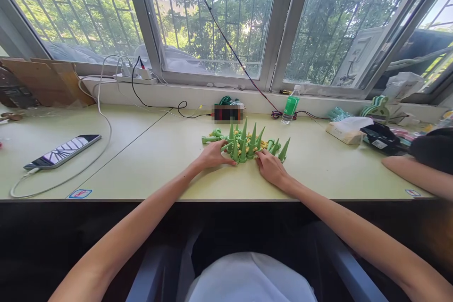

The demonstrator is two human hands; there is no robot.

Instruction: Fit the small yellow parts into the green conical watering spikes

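Several green cone-shaped plastic spikes (252, 139), which look like plant watering spikes, stand points up in a tight cluster on the table. Small yellow pieces (264, 144) lie among and behind them. At the cluster's left edge, my left hand (212, 155) has its fingers and thumb around a tilted green spike (227, 147). My right hand (271, 166) is curled at the front right of the cluster, fingertips against the spike bases; what they pinch is too small to make out. More green spikes (283, 150) lean or lie to the right, and green parts (209, 139) lie at the left.
A plugged-in phone (63, 151) lies left with its white cable. Behind the spikes is a blurred dark box (227, 114); a water bottle (290, 106) stands behind right. At right are a tissue box (345, 131), a black bag (380, 138) and another person's arm (414, 174).
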